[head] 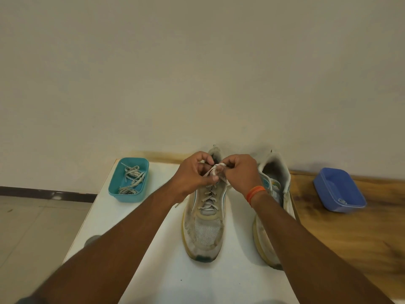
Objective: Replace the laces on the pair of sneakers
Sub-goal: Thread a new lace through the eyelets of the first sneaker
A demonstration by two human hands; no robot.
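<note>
Two worn white sneakers stand side by side on the white table, toes toward me. The left sneaker [205, 222] is laced up with a pale lace [209, 197]. At its top eyelets my left hand [194, 174] and my right hand [240, 173] each pinch a part of that lace, looped between the fingers. The right sneaker [274, 187] stands beside it, partly hidden by my right forearm; its lacing cannot be seen. A teal tub [129, 179] at the left holds several grey speckled laces [132, 179].
The white table [140, 218] ends at its left edge above a tiled floor. A wooden surface [341, 233] lies to the right, carrying a blue tub [339, 189] with a small object inside. A pale wall rises close behind.
</note>
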